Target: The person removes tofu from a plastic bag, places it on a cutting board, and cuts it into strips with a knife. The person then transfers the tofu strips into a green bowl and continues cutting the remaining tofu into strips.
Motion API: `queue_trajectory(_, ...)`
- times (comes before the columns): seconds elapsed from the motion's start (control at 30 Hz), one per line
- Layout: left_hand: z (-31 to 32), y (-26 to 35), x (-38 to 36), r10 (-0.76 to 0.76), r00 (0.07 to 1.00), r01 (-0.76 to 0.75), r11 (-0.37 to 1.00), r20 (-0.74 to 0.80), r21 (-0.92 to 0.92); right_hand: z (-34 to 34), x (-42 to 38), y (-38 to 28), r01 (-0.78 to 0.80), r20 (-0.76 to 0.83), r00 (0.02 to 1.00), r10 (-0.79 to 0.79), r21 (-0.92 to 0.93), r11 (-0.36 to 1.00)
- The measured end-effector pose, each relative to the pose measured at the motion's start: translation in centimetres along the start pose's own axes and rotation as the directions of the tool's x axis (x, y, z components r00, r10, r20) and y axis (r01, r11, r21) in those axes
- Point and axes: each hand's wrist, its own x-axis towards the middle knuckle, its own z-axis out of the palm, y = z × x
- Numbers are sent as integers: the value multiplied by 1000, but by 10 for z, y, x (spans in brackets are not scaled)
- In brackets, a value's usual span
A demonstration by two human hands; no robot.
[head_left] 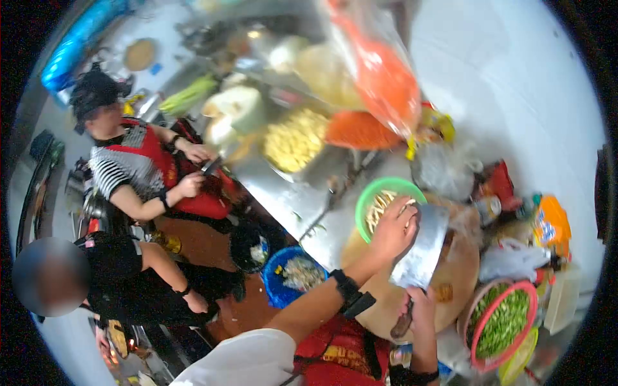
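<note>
My right hand [421, 307] grips the handle of a cleaver [421, 248]. Its broad blade lies tilted over a round wooden chopping board [380, 302]. At the blade's upper left edge, my left hand [395, 231] has its fingers curled round some pale cut strips, close against the metal. Under and beyond that hand stands a green plastic basket [361, 204] with more pale strips [381, 207] inside. A small brown piece [444, 293] lies on the board, right of the cleaver.
Chopped greens fill a pink-rimmed basket [533, 321] on the right. Behind are a tray of yellow chunks [296, 139] and a bag of orange food [386, 83]. A blue-lined bin [277, 297] stands below the counter. Two people [151, 161] are at left, one holding a knife.
</note>
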Motion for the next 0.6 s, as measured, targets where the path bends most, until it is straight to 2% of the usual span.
queue_trajectory(0.07, 2, -47, 11, 2, 999, 1, 998, -42, 65, -5, 1, -8, 35, -25, 999, -35, 27, 999)
queue_trajectory(0.13, 28, -98, 1, 53, 998, -54, 902, 14, 428, -12, 2, -11, 65, -55, 996, -67, -39, 997)
queue_trajectory(0.2, 21, -120, 1, -34, 966, -58, 938, 257, 342, -45, -12, 2, 29, -207, 977, -49, -99, 995)
queue_trajectory(0.23, 9, -92, 2, 26, 976, -74, 973, 216, 217, -64, -14, 11, 37, -212, 974, -75, -176, 984)
queue_trajectory(0.27, 16, -90, -8, -69, 988, 64, 997, 141, 41, -84, -27, 26, 40, -210, 973, -92, -241, 970)
queue_trajectory(0.3, -5, -36, 7, 74, 995, -80, 994, 74, 79, -101, -50, 41, -11, -298, 953, -56, -219, 976)
queue_trajectory(0.33, 6, -33, -11, 75, 990, -78, 997, 121, 25, -116, -64, 49, -44, -298, 954, -43, -278, 960)
queue_trajectory(0.37, 14, -31, -28, 29, 883, -42, 999, 469, 17, -127, -67, 49, -47, -273, 961, -52, -345, 938)
queue_trajectory(0.4, 23, -32, -37, -15, 671, -29, 999, 741, 46, -132, -79, 49, -109, -305, 952, -11, -374, 921)
queue_trajectory(0.43, 42, -30, -50, 7, 679, -50, 998, 734, 36, -151, -91, 69, -119, -333, 943, -24, -403, 908)
queue_trajectory(0.5, 81, -26, -81, 236, 751, -300, 954, 616, 2, -168, -105, 100, -140, -405, 913, 42, -214, 967)
queue_trajectory(0.53, 84, -20, -78, 229, 743, -299, 954, 629, 5, -164, -115, 104, -179, -437, 891, 125, -85, 980)
queue_trajectory(0.57, 88, -17, -77, 225, 691, -463, 867, 687, 183, -164, -120, 110, -198, -441, 885, 151, -63, 978)
queue_trajectory(0.6, 92, -13, -80, 204, 632, -613, 722, 748, 321, -164, -126, 116, -191, -452, 878, 155, -34, 981)
